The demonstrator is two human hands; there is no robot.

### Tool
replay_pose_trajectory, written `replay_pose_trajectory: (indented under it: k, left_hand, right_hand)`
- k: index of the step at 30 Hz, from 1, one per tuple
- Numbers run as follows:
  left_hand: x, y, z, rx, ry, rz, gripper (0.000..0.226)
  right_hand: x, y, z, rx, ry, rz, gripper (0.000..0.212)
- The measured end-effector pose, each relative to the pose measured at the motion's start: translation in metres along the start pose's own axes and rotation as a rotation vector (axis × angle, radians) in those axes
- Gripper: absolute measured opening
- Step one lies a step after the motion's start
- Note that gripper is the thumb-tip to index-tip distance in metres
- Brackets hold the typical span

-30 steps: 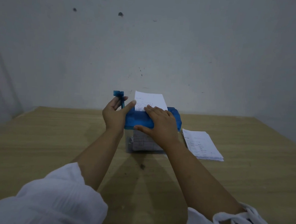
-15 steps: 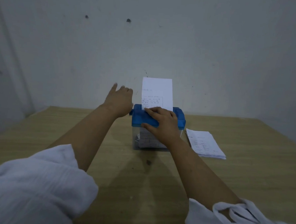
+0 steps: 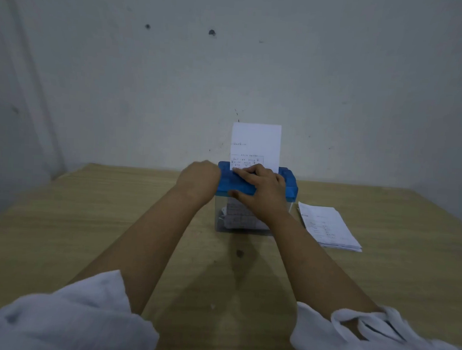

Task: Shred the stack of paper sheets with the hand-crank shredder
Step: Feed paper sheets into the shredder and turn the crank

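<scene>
A: Where did the right hand [image 3: 261, 193] sit?
B: It lay flat on the blue lid of the shredder [image 3: 287, 185], fingers [image 3: 247, 171] together and extended, tips touching the base of the upright sheet [image 3: 255, 145]; the thumb pressed the lid's front edge.

A: And the left hand [image 3: 198, 179]?
B: It was curled at the lid's left end; its grip could not be determined.

A: The stack [image 3: 328, 225]?
B: It rested on the bench [image 3: 87, 206], just right of the shredder.
</scene>
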State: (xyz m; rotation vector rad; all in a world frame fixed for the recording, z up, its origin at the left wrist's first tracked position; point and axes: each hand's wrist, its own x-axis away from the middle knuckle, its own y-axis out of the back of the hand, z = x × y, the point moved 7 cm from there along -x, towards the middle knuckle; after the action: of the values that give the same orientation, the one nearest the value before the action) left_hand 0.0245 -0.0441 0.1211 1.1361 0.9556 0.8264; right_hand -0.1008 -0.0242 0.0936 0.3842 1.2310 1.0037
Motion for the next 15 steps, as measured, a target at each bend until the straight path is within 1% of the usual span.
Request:
replay_pose_trajectory:
  k: [3,5,11,12,15]
  left_hand:
    - [0.002,-0.021,0.002,0.048,0.000,0.081,0.026]
    - [-0.002,-0.020,0.008,0.085,0.022,0.086,0.026]
    - [-0.020,-0.036,0.023,0.213,0.090,0.142,0.043]
    - [-0.024,-0.043,0.024,0.231,0.092,0.150,0.048]
    - [-0.034,-0.050,0.032,0.302,0.130,0.174,0.076]
  right_hand:
    - [0.001,0.000,0.001,0.003,0.002,-0.001,0.051]
    - [0.002,0.000,0.001,0.012,0.012,-0.007,0.051]
    - [0.003,0.000,0.003,0.060,0.031,-0.034,0.052]
    - [0.003,-0.002,0.002,0.066,0.033,-0.036,0.054]
    - [0.002,-0.002,0.004,0.087,0.029,-0.048,0.058]
